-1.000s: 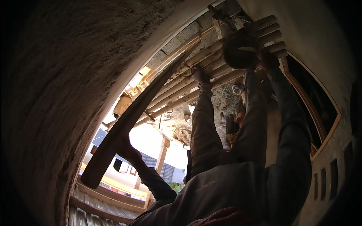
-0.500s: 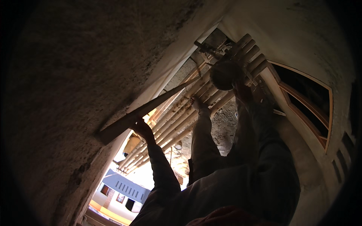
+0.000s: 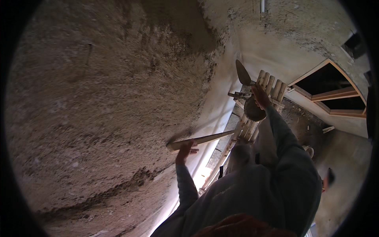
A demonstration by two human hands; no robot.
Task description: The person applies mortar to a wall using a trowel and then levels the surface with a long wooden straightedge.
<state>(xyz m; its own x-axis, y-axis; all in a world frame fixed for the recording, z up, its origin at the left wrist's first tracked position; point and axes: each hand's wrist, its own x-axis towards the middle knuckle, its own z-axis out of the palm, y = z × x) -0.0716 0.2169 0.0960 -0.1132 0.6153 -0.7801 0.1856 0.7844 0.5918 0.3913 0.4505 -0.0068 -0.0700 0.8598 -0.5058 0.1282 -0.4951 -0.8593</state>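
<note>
My left hand [image 3: 185, 152] is closed round the wide end of a long wooden board [image 3: 207, 138]. That end is close to the rough plastered wall [image 3: 106, 114], and the board slants up to the right over the scaffold. In my right hand [image 3: 260, 97] is a pointing trowel [image 3: 242, 74] with a leaf-shaped blade, its handle in my closed fingers. The blade points up toward the wall corner. Just below that hand a round dark pan [image 3: 253, 110] rests on the pole platform; what it holds is too dark to tell.
Round wooden poles [image 3: 271, 85] lie side by side as the scaffold platform I am on. A wood-framed window opening [image 3: 332, 87] is in the wall at right. A darker damp patch [image 3: 179, 23] marks the upper wall. Bright light enters along the wall's lower edge.
My view has swung toward the wall. My right hand, earlier beside the pan, is now above it with the trowel in sight. The board stays in my left hand, still close to the wall.
</note>
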